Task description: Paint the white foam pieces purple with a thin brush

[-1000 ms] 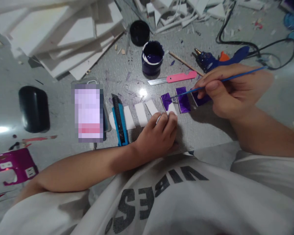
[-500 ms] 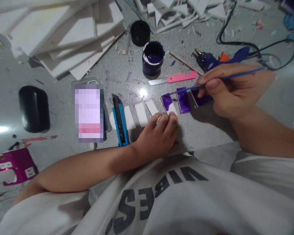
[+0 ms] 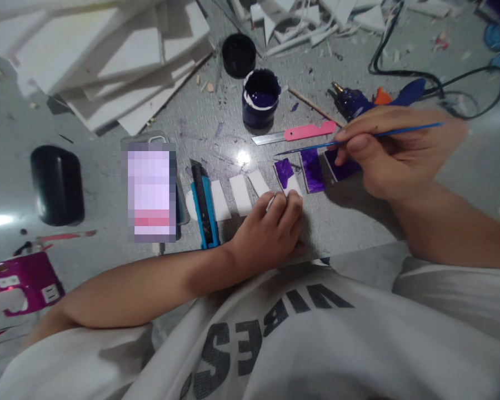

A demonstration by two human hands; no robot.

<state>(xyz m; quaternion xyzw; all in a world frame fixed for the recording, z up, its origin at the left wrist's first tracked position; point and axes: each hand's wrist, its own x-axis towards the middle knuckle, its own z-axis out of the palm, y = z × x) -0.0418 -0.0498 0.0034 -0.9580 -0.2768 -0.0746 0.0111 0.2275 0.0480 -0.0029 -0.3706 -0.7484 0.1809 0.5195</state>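
Observation:
My right hand [image 3: 387,150] pinches a thin blue paintbrush [image 3: 316,148], its tip just above a small white piece [image 3: 285,173] half covered in purple paint. The fingertips of my left hand [image 3: 275,225] press on that piece's unpainted lower end, holding it to the table. Right of it lie a fully purple piece [image 3: 312,171] and a darker purple piece [image 3: 341,164], partly behind my right fingers. Several bare white strips [image 3: 240,195] lie to the left. An open jar of dark purple paint [image 3: 260,105] stands beyond them.
A pink-handled knife [image 3: 310,131] and a blue box cutter [image 3: 205,211] lie close by. Around them are a phone [image 3: 152,191], black mouse [image 3: 58,186], glue gun [image 3: 354,103], jar lid [image 3: 239,54], stacked white boards [image 3: 108,55], scraps [image 3: 304,22] and a purple power socket [image 3: 27,283].
The brush tip has lifted off the painted part and shifted slightly left and away from me. My left hand and the pieces stay in place.

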